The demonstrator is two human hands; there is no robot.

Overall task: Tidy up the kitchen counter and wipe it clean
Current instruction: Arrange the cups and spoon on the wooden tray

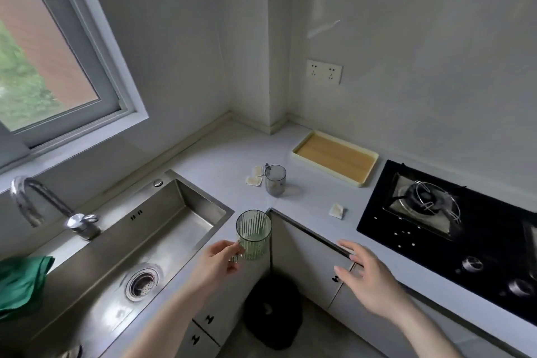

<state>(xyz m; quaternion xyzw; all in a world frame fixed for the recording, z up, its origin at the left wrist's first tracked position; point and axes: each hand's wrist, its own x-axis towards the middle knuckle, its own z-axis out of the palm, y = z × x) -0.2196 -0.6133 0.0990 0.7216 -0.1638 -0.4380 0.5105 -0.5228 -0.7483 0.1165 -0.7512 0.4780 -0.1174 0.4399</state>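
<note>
Left hand: the handle of a green ribbed glass mug (253, 235) is pinched between thumb and curled fingers of the left hand (216, 261); the mug is held upright, in the air, over the inner corner of the worktop (220, 160) beside the sink's right rim.
Right hand: the right hand (366, 276) is spread with fingers straight and apart — nothing is held; it is poised just off the front edge of the worktop, near the hob.
Grey cup: a smoky grey cup (275, 180) is seen upright near the middle of the corner stretch of worktop.
Paper scraps: two small pale packets (255, 176) are found just left of the grey cup; a third (337, 211) lies near the hob's left edge.
Tray: a cream tray (335, 156) is set against the back wall.
Sink: a green cloth (21, 285) is draped at the left end of the steel sink (162, 229).
Hob: a black gas hob (453, 227) occupies the right of the worktop.
</note>
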